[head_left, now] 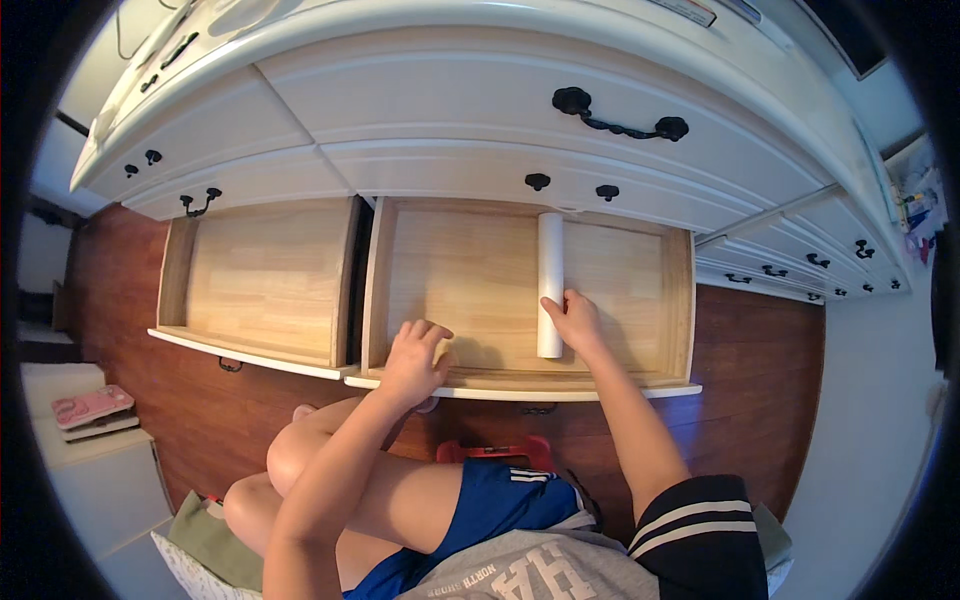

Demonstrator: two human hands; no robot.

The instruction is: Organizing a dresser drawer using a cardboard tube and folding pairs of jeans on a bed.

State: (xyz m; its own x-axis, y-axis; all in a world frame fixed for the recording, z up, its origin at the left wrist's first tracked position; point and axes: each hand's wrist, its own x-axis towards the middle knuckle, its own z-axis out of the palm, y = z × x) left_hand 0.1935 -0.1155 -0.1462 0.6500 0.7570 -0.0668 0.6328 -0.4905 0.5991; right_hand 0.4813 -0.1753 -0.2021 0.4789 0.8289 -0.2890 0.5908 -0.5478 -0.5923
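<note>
Two pulled-out wooden drawers stand in front of me. In the right drawer (460,290) a long, slim white roll (550,250) runs from the back wall toward the front; whether it is paper or film I cannot tell. My right hand (575,322) is closed around its near part, thumb on top and fingers on its right side. Above the front left part of the same drawer is my left hand (418,358), its fingers bent and apart, with nothing in it. The left drawer (265,270) shows a bare wooden bottom.
The white dresser (420,90) with black handles rises behind the drawers. A red object (510,452) lies on the dark wooden floor (750,370) below me. At the left, a pink box-like item (92,405) sits on a white cabinet (105,490).
</note>
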